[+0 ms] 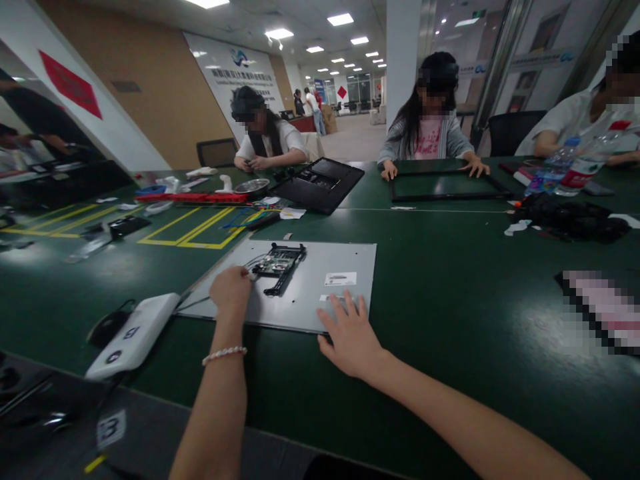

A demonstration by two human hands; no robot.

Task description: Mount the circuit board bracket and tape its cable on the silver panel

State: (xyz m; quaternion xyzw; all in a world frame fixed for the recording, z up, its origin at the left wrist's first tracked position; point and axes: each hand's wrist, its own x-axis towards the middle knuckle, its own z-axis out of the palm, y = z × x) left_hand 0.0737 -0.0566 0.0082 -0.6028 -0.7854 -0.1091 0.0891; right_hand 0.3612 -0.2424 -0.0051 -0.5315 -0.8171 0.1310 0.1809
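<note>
A grey metal panel [330, 263] lies flat on the green table [450, 280] in front of me. A small circuit board in a black bracket [278, 263] sits on its upper left part, with thin wires running left. My left hand [230, 290], a bead bracelet on its wrist, is closed at the wires beside the board; what its fingers pinch is hidden. My right hand [350, 333] lies open and flat on the panel's near edge, below a white label [341, 279].
A white device [135, 333] lies left of the panel. Across the table one person holds a black frame [447, 187], another works by a black open casing [320, 183]. Water bottles [575, 167] and a black bundle [570, 220] sit far right. Yellow tape lines mark the left.
</note>
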